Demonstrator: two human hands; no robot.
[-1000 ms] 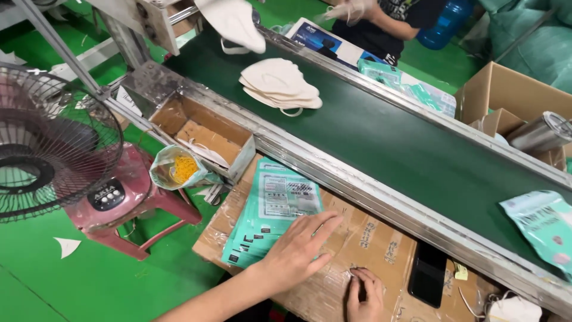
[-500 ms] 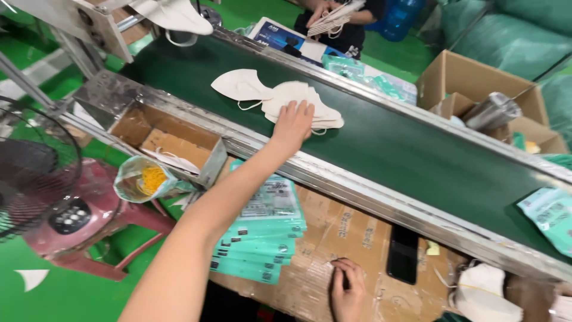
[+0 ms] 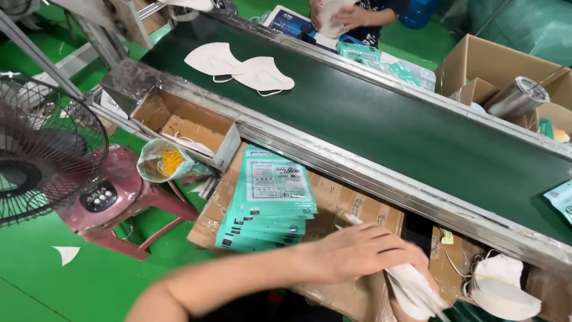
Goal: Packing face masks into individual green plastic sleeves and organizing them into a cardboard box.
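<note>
Head view, contents as seen:

- Left hand: lower centre of the frame, fingers curled down over a bundle of white folded face masks, gripping its upper end; the forearm reaches in from the lower left.
- Right hand: mostly hidden beneath the bundle at the lower edge; finger state cannot be told.
- Stack of teal printed plastic pouches: centre of the frame, lying on flattened brown cardboard, just left of the left hand.
- Dark green conveyor belt: runs diagonally from upper left to right edge, carrying two loose white masks at upper left.
- Pile of white masks: lower right, below the belt frame.
- Open brown cardboard tray: left of centre.
- Pink stool with black fan: left edge.
- Another person's hands: top centre, holding white masks.
</note>
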